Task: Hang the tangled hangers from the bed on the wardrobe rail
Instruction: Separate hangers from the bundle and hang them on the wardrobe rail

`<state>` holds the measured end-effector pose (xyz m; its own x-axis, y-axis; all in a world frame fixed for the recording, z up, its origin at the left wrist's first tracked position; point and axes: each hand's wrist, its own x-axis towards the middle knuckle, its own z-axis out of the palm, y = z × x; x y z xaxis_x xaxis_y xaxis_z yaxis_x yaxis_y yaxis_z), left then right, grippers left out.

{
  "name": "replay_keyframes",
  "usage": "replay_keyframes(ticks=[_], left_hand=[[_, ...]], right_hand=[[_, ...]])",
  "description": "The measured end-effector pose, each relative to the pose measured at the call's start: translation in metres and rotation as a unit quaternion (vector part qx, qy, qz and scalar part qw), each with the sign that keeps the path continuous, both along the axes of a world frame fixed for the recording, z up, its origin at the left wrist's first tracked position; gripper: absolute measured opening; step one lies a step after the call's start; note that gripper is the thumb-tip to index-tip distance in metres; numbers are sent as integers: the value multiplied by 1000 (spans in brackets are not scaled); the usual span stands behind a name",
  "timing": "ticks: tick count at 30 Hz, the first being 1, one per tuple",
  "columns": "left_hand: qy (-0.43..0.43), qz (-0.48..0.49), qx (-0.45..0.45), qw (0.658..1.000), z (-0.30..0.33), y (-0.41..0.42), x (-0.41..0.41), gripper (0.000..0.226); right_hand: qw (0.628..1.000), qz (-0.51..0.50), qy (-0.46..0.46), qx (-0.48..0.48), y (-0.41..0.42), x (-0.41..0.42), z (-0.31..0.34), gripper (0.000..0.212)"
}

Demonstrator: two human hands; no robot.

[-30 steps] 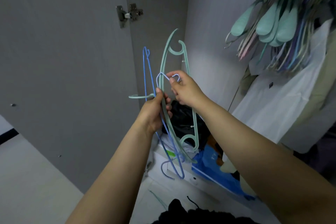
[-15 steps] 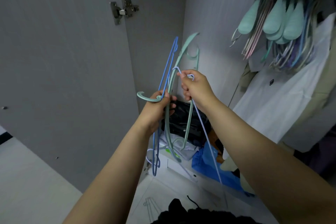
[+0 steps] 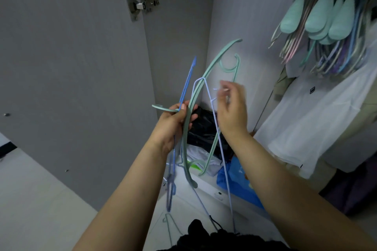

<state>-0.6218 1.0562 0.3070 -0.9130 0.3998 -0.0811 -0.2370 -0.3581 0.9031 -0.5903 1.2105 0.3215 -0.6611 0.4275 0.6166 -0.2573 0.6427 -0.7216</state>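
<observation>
My left hand (image 3: 173,126) grips a mint-green plastic hanger (image 3: 212,63) and a blue wire hanger (image 3: 186,85) together, both standing on end in front of the open wardrobe. A pale lilac wire hanger (image 3: 224,169) is tangled with them, its top looped by the green one and its long sides running down to the right. My right hand (image 3: 232,112) is blurred, with curled fingers pinching the lilac hanger's hook. Several hangers (image 3: 326,18) hang at the upper right; the rail itself is out of view.
The grey wardrobe door (image 3: 71,67) stands open on the left with its hinge (image 3: 140,5). A white shirt (image 3: 316,124) hangs at the right. A black bag (image 3: 204,126) and a blue bag (image 3: 236,185) lie in the wardrobe bottom. A thin green hanger (image 3: 169,228) lies on the floor.
My right hand has drawn the lilac hanger's hook up and to the right, away from the bundle. The left hand has kept its grip on the green and blue hangers.
</observation>
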Motion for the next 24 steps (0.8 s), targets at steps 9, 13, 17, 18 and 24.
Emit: replay_keyframes(ticks=[9, 13, 17, 18, 24], left_hand=[[44, -16, -76, 996, -11, -7, -2, 16], [58, 9, -135, 989, -17, -7, -3, 24], [97, 22, -188, 977, -21, -10, -2, 36], [114, 7, -194, 974, -22, -12, -1, 36], [204, -8, -261, 943, -29, -19, 7, 47]], right_hand=[[804, 238, -190, -510, 33, -10, 56, 35], [812, 218, -143, -523, 31, -11, 51, 41], [802, 182, -75, -564, 30, -10, 41, 38], [795, 173, -61, -578, 33, -10, 40, 37], [805, 133, -51, -576, 49, -14, 40, 37]])
